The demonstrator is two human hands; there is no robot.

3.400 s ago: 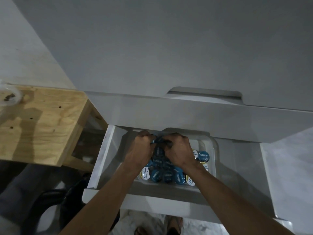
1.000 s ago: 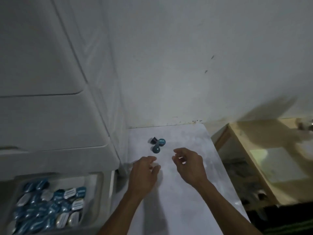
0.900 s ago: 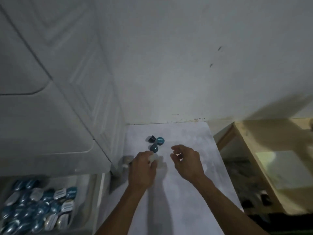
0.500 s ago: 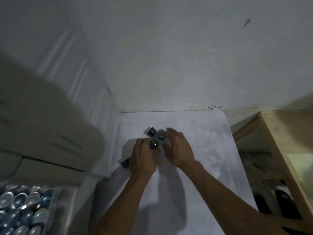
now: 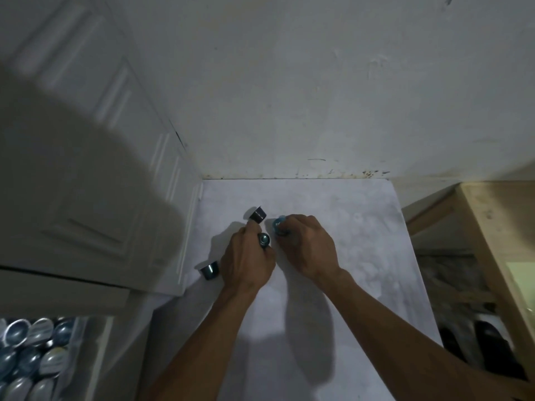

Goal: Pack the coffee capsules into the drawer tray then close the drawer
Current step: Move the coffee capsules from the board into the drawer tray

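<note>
A pale wall [image 5: 318, 82] fills the top of the view, and a white panelled cabinet [image 5: 86, 169] stands at the left. Below them lies one white worktop [image 5: 362, 256], with a wooden frame [image 5: 492, 227] off its right edge. At the lower left, the open drawer [image 5: 95, 357] shows its tray packed with blue and silver capsules [image 5: 31, 351]; about ten tops are visible, the rest cut off by the picture's edge.

Two bare hands reach over the worktop, side by side. The left hand [image 5: 249, 261] is curled closed around one teal capsule [image 5: 264, 240], gripped between thumb and fingers. The right hand [image 5: 307, 247] is closed over one light-blue capsule [image 5: 279, 225], which peeks out at its fingertips.

Two more capsules rest loose on the worktop: one dark capsule [image 5: 257, 214] on its side just beyond the left fingertips, and one grey-blue capsule [image 5: 210, 270] close to the cabinet's base, just left of the left hand. That makes four capsules outside the drawer.
</note>
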